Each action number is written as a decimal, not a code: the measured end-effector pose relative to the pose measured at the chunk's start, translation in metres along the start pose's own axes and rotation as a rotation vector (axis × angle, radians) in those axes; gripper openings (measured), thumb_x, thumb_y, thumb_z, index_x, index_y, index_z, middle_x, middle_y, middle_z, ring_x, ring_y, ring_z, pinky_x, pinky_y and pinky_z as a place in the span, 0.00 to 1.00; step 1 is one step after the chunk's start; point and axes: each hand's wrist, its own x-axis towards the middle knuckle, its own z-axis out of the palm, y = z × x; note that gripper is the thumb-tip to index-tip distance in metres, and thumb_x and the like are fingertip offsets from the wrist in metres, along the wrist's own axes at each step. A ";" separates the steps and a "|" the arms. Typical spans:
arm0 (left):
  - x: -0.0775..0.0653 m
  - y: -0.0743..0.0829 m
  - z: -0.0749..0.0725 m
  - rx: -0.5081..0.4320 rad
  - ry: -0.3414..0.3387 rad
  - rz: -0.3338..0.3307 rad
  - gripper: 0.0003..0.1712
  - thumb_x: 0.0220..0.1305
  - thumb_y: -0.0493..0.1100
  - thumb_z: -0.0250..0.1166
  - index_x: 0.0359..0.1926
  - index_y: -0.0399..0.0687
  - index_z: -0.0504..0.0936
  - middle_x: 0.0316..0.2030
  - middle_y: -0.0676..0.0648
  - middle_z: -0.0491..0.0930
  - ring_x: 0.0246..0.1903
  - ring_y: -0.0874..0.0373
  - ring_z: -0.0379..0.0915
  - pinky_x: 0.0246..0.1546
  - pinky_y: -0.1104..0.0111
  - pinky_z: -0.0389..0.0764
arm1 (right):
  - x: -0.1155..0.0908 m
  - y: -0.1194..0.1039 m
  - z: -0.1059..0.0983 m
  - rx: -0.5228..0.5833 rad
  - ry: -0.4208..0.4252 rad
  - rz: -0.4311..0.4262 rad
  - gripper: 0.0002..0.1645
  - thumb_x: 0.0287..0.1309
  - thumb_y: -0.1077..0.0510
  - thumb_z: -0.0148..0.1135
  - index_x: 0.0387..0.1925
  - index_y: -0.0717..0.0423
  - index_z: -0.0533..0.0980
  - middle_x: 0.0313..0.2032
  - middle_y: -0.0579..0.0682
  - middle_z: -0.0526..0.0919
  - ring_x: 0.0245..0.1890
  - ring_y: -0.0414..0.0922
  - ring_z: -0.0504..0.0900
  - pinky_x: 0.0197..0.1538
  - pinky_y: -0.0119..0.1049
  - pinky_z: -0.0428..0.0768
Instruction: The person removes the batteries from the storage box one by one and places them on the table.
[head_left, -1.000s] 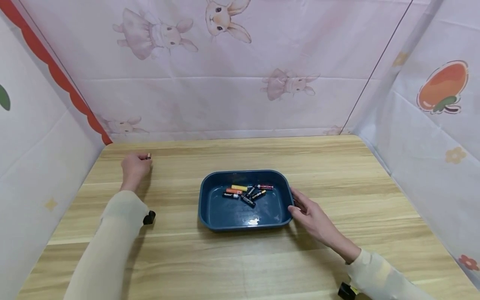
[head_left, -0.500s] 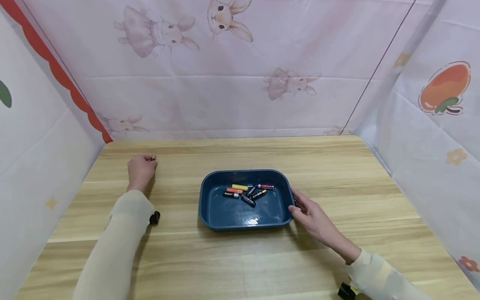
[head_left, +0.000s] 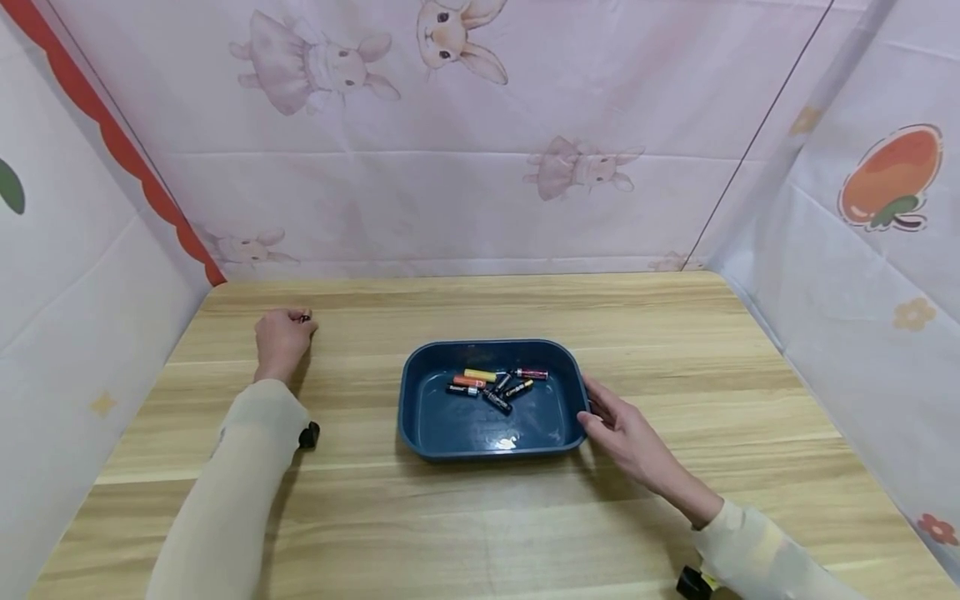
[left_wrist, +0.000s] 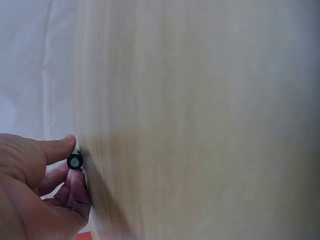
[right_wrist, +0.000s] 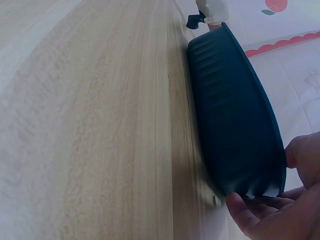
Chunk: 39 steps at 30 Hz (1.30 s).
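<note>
Dark blue, the container (head_left: pixel 450 429) holds a loose cluster of batteries (head_left: pixel 497 402) in yellow, orange, red and black, some overlapping. The right hand (head_left: pixel 633 442) grips its right end, thumb at the rim, other fingers partly hidden. Near the table's (head_left: pixel 360 517) far left corner, well apart from the container, the left hand (head_left: pixel 283 343) pinches another battery (left_wrist: pixel 75 161), mostly covered. The table's near edge is cut off.

Both long sleeves (head_left: pixel 217 508) are cream, each with a small black device (head_left: pixel 308 436).
</note>
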 end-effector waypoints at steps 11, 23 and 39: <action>-0.001 0.000 -0.002 0.017 -0.001 0.001 0.18 0.71 0.39 0.64 0.56 0.30 0.84 0.56 0.32 0.82 0.64 0.34 0.68 0.70 0.48 0.64 | 0.000 0.000 0.001 -0.002 -0.001 -0.006 0.35 0.76 0.63 0.54 0.77 0.70 0.57 0.72 0.69 0.65 0.70 0.62 0.69 0.63 0.43 0.74; -0.003 -0.001 -0.001 -0.019 -0.056 -0.048 0.25 0.71 0.42 0.65 0.62 0.29 0.79 0.60 0.30 0.79 0.63 0.35 0.69 0.65 0.47 0.69 | -0.001 0.002 0.001 0.009 -0.003 -0.007 0.34 0.76 0.63 0.54 0.77 0.70 0.57 0.72 0.69 0.65 0.70 0.62 0.69 0.64 0.44 0.74; -0.006 0.004 -0.001 -0.012 -0.072 -0.040 0.27 0.71 0.42 0.66 0.63 0.26 0.77 0.60 0.29 0.77 0.60 0.36 0.72 0.61 0.47 0.74 | 0.000 0.003 0.000 0.006 0.002 -0.018 0.35 0.76 0.62 0.54 0.77 0.69 0.56 0.72 0.69 0.65 0.70 0.62 0.69 0.63 0.34 0.74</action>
